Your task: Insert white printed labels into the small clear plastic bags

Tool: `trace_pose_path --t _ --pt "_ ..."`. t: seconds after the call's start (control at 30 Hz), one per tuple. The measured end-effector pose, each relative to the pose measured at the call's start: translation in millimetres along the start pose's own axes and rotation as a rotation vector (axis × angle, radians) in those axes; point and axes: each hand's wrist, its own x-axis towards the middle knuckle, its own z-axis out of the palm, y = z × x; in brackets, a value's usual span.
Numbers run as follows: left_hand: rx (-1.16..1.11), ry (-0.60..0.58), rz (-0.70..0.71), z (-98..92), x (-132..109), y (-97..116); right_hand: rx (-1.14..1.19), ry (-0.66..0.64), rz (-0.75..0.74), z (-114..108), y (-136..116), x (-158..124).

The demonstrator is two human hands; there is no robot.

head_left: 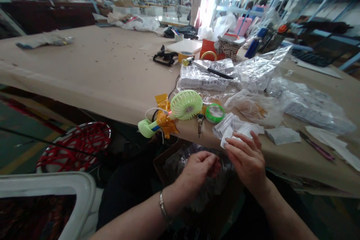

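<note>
My left hand (200,167) is held over an open box (161,165) in my lap, its fingers curled together. Whatever may be in that pinch is hidden. At the table edge my right hand (249,157) has its fingers stretched out and somewhat spread, the tips touching the near side of a loose pile of small printed white labels (234,125). Left of the pile sits a round green tub (215,113) with whitish content. Beside it a small screwdriver-like tool (200,123) points toward me. A folded stack of labels (282,136) lies right of my right hand.
A green handheld fan (186,105) is taped to the table edge. Scissors (317,146) lie at right. Behind are plastic-wrapped bundles (205,77), a clear bag (255,107) and a black-handled rod (212,70). A basket with red strips (75,144) stands on the floor at left.
</note>
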Motion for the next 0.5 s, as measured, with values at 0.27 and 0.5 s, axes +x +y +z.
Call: trace_pose_path --t 0.27,0.5 --pt "-0.483 -0.026 -0.128 31.7 16 11 0.185 -0.041 -0.068 -18 -27 -24" --pt "-0.253 0.056 -0.212 34.0 14 10 -0.248 -0.084 0.117 -25 39 -36"
